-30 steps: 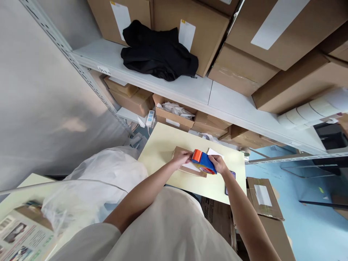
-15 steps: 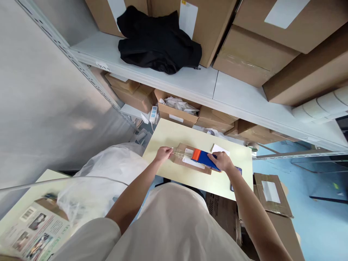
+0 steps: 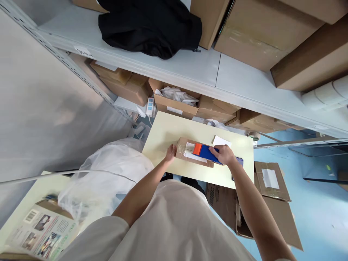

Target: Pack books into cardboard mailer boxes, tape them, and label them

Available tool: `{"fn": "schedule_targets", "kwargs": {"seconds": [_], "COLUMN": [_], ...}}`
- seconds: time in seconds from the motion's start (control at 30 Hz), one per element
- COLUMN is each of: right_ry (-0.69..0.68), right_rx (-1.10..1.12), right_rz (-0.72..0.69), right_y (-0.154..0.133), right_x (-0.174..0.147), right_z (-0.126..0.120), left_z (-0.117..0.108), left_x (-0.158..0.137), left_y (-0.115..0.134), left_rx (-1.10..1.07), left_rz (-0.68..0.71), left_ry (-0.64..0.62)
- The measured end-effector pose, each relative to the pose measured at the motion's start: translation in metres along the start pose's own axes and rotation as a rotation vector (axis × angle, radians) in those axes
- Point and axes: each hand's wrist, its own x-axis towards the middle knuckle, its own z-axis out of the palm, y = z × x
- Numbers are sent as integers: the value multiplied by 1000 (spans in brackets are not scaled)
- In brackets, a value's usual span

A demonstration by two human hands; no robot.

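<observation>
A small brown cardboard box with a white label on its top lies on the pale yellow table. My right hand is wrapped round a blue tape dispenser with an orange front end, which rests over the label and the right part of the box. Clear tape shows on the box's left part. At the left end of the box, my left hand lies against the cardboard with its fingers stretched out; part of them is hard to make out.
Behind the box lies white paper; a phone is partly under my right forearm. A shelf with cartons and black clothing spans the back. Plastic bags bulge at left, and cartons stand at right.
My left hand has gone from pinching the stretched tape off the box's left side to lying against its left end. The tape dispenser stays over the box. The view has tilted down slightly.
</observation>
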Motion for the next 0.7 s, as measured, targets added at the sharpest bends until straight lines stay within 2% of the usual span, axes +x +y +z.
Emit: {"fn": "schedule_targets", "kwargs": {"seconds": [0.03, 0.1, 0.17, 0.23, 0.3, 0.43, 0.57, 0.7], "right_ry": [-7, -17, -24, -38, -61, -92, -106, -160], "right_rx": [-3, -7, -10, -14, -25, -67, -76, -68], "right_rz": [2, 6, 11, 10, -2, -18, -16, 17], "right_y": [0, 1, 2, 0, -2, 9, 70, 131], "right_x": [0, 0, 0, 2, 4, 4, -11, -19], "right_z": [0, -1, -1, -1, -2, -8, -14, -1], "left_z": [-4, -10, -10, -6, 1, 6, 6, 4], "left_x": [-1, -4, -6, -8, -9, -9, -8, -9], "left_y": [6, 24, 45, 63, 74, 77, 78, 83], "left_rx": [35, 162, 497, 787, 946, 1030, 1078, 1137], "left_rz": [32, 187, 519, 682, 686, 618, 597, 585], "left_ry": [-9, -61, -226, -307, -300, -272, -279, -276]}}
